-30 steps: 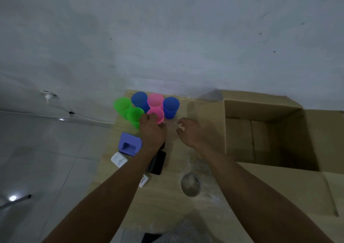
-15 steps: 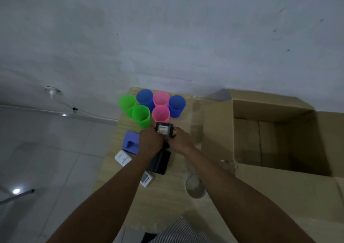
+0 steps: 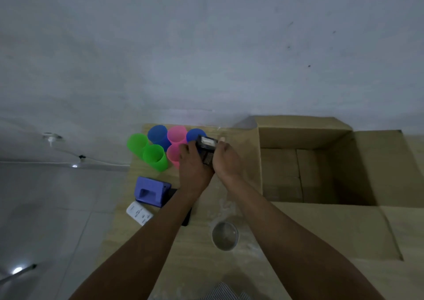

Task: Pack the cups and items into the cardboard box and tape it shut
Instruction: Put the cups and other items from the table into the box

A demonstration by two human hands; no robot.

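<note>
Both hands hold one small black box-like item with a white label, lifted above the table in front of the cups. My left hand grips its left side, my right hand its right side. Behind them stand several plastic cups: two green, a blue one, a pink one, a second pink one partly behind my left hand, and a second blue one partly behind the item. The open cardboard box stands to the right, flaps spread, with nothing visible inside.
On the wooden table lie a purple hole punch, a white remote-like device, a flat black item under my left forearm and a clear tape roll. A white wall rises behind; tiled floor lies left.
My hands went from the cups to a small black item, took hold of it together and raised it toward the cups and the box side.
</note>
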